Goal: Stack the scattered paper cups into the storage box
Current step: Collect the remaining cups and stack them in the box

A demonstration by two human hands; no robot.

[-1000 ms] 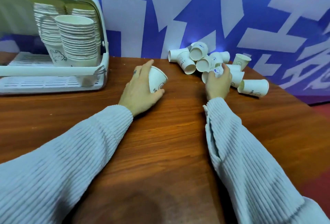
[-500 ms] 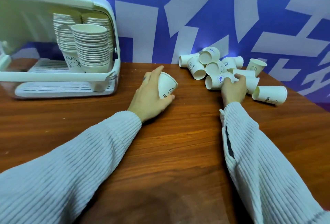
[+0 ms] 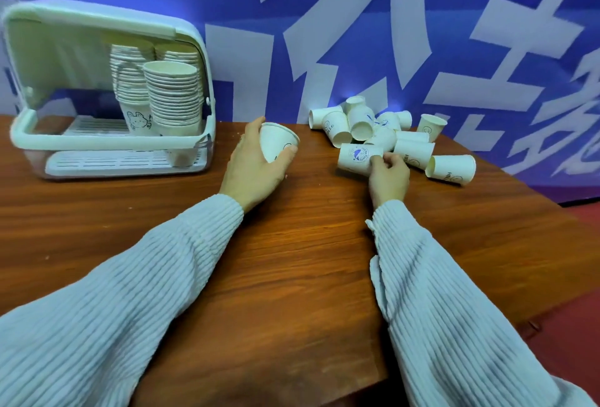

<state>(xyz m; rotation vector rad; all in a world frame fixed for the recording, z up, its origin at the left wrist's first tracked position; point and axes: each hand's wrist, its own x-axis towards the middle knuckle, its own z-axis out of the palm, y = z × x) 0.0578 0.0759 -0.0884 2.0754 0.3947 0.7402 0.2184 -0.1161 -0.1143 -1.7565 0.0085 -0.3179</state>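
Right hand (image 3: 388,176) has pulled a cup (image 3: 357,156) clear of the pile (image 3: 383,134) since a moment ago; fingers now pinching its side, cup lying near the pile's front edge. Left hand (image 3: 256,163) still wrapped round its own cup (image 3: 277,143), tilted, mid-table (image 3: 292,260). Likely next: nest the two. Count: two cups in hand, roughly ten left in the pile, some overlapping so not exact. Three stacks (image 3: 172,95) standing inside the open box (image 3: 107,91), far left
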